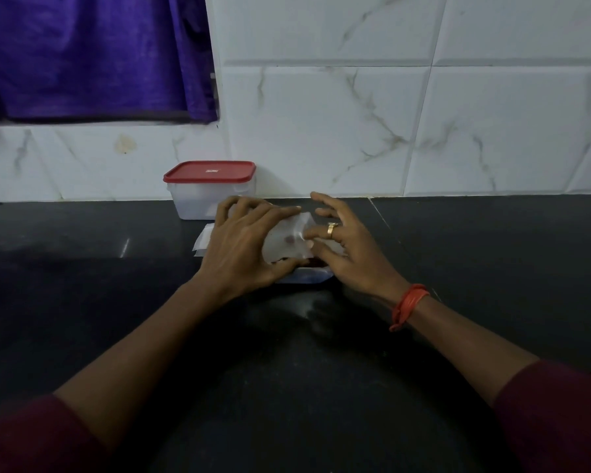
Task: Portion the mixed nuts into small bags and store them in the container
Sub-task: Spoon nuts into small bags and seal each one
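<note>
White marbled wall tiles (321, 131) backed the dark table (82, 302). The left hand (243, 240) gripped a small translucent plastic bag (287, 240) from above, fingers curled over it. The right hand (352, 247) pinched the bag's edge on its own side, other fingers spread. Just beyond the left hand stood a lidded clear plastic container with a red lid (209, 196).

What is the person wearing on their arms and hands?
The left sleeve and right sleeve are dark red. The right hand has a gold ring on one finger and an orange-red thread band round its wrist. The left hand wears nothing that shows.
</note>
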The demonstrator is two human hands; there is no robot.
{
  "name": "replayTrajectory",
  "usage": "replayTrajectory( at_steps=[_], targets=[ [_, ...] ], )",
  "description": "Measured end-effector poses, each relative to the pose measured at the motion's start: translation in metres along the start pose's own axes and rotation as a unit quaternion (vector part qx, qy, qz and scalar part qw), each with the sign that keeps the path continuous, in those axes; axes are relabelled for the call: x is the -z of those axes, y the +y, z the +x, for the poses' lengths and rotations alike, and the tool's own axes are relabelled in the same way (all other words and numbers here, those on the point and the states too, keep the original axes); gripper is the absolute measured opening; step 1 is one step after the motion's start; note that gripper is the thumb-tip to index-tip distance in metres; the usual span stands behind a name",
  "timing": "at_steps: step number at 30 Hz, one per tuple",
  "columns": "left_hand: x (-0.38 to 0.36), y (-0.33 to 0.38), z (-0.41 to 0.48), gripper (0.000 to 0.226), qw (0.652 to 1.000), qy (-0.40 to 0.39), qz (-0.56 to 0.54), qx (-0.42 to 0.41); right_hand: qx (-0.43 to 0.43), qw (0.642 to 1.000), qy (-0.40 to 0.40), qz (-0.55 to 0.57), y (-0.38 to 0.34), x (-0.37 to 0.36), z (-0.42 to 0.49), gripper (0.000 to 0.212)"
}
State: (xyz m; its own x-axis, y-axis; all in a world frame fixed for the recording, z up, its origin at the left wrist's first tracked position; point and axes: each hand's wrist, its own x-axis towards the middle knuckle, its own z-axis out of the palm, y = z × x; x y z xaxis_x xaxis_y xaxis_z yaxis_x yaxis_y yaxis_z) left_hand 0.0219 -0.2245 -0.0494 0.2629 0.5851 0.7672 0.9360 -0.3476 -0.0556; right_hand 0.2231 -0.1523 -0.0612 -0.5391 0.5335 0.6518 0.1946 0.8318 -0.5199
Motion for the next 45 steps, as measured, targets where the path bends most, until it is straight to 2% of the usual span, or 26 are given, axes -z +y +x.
replayTrajectory(
  at_steps=[2, 3, 4, 6, 8, 13, 17, 21, 25, 29, 33, 37, 39, 42, 45],
  targets=[
    [0.004, -0.01, 0.001, 0.073, 0.997, 0.013, -0.04, 0.057, 0.015, 0.999, 0.036, -0.005, -0.001, 0.011, 0.002, 0.021],
    [0.005, -0.016, 0.002, 0.074, 0.994, 0.018, -0.065, 0.088, 0.03, 0.997, 0.039, -0.051, 0.0, 0.018, 0.003, 0.022],
    [0.006, -0.021, 0.002, 0.073, 0.989, 0.025, -0.091, 0.117, 0.051, 0.99, 0.025, -0.131, 0.003, 0.024, 0.004, 0.024],
    [0.006, -0.028, -0.001, 0.07, 0.973, 0.036, -0.155, 0.166, 0.085, 0.948, -0.033, -0.304, 0.009, 0.034, 0.004, 0.039],
    [0.006, -0.031, -0.004, 0.068, 0.953, 0.025, -0.225, 0.203, 0.073, 0.924, -0.085, -0.365, 0.014, 0.041, 0.003, 0.047],
    [0.007, -0.038, -0.009, 0.065, 0.928, -0.054, -0.299, 0.214, 0.037, 0.944, -0.142, -0.295, 0.023, 0.052, 0.002, 0.032],
    [0.009, -0.041, -0.009, 0.056, 0.912, -0.102, -0.339, 0.208, 0.06, 0.97, -0.075, -0.223, 0.026, 0.045, -0.001, 0.024],
    [0.011, -0.043, -0.01, 0.056, 0.898, -0.128, -0.364, 0.214, 0.084, 0.972, -0.057, -0.213, 0.031, 0.042, 0.001, 0.022],
    [0.011, -0.046, -0.011, 0.066, 0.898, -0.134, -0.361, 0.214, 0.073, 0.979, -0.011, -0.189, 0.028, 0.047, 0.002, 0.016],
    [0.01, -0.046, -0.012, 0.07, 0.896, -0.138, -0.36, 0.221, 0.034, 0.989, 0.006, -0.143, 0.019, 0.042, 0.001, 0.029],
    [0.007, -0.044, -0.014, 0.069, 0.898, -0.133, -0.358, 0.218, -0.027, 0.992, -0.006, -0.124, 0.015, 0.027, 0.0, 0.014],
    [0.004, -0.042, -0.017, 0.069, 0.905, -0.131, -0.342, 0.217, -0.081, 0.993, 0.041, -0.072, 0.014, 0.024, 0.0, 0.015],
    [0.005, -0.038, -0.018, 0.068, 0.908, -0.123, -0.338, 0.214, -0.086, 0.991, 0.056, -0.081, 0.016, 0.025, 0.0, 0.016],
    [0.005, -0.029, -0.023, 0.064, 0.912, -0.105, -0.338, 0.206, -0.069, 0.99, 0.048, -0.112, 0.018, 0.027, 0.0, 0.014],
    [0.004, -0.025, -0.03, 0.068, 0.915, -0.092, -0.332, 0.212, -0.101, 0.991, 0.041, -0.076, 0.019, 0.025, 0.001, 0.016]
  ],
)
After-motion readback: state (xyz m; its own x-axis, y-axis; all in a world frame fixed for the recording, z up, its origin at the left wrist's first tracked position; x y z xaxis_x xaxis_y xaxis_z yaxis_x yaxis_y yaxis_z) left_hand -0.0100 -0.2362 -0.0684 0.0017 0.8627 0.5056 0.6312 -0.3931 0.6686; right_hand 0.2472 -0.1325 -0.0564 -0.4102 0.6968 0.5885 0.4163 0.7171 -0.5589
